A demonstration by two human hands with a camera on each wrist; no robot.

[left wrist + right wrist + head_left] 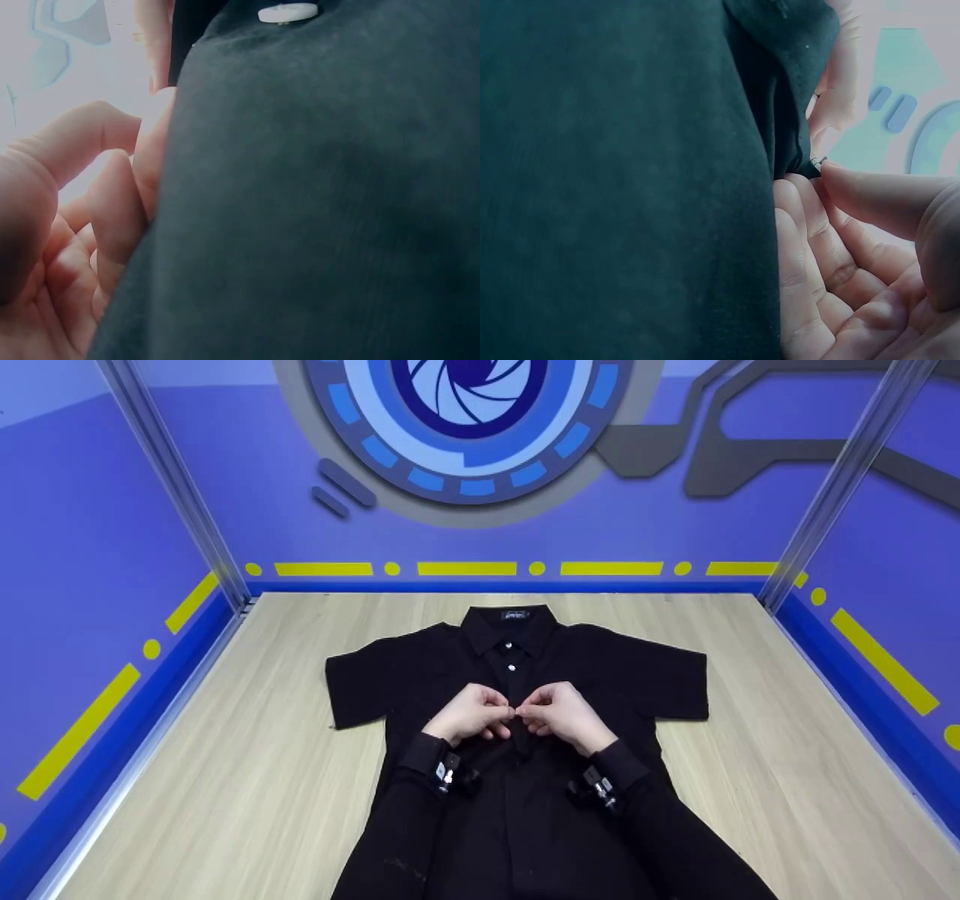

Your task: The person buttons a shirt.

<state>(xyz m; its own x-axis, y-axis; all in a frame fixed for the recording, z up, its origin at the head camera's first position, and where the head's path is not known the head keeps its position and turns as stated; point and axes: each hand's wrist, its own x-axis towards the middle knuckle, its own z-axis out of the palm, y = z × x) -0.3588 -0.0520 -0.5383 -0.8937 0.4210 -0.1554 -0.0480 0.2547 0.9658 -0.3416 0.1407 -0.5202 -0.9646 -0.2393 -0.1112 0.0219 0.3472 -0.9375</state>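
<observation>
A black short-sleeved button-up shirt (pixel 450 675) lies spread front up, its collar at the far side. Two pale buttons (pixel 511 667) show on the placket below the collar. Just below them, my left hand (pixel 478 712) and right hand (pixel 559 714) meet fingertip to fingertip, each pinching the placket. A white button (pixel 288 13) appears at the top of the left wrist view, on cloth that covers part of the left fingers. In the right wrist view the right thumb and fingers grip the folded placket edge, a small pale bit showing at the thumb tip.
The shirt lies on a light wood-grain table (pixel 247 750). Blue panels (pixel 225 480) with yellow dashes stand at the back and both sides, joined by metal corner posts (pixel 172 472). Each wrist carries a small strapped-on camera (pixel 600 787).
</observation>
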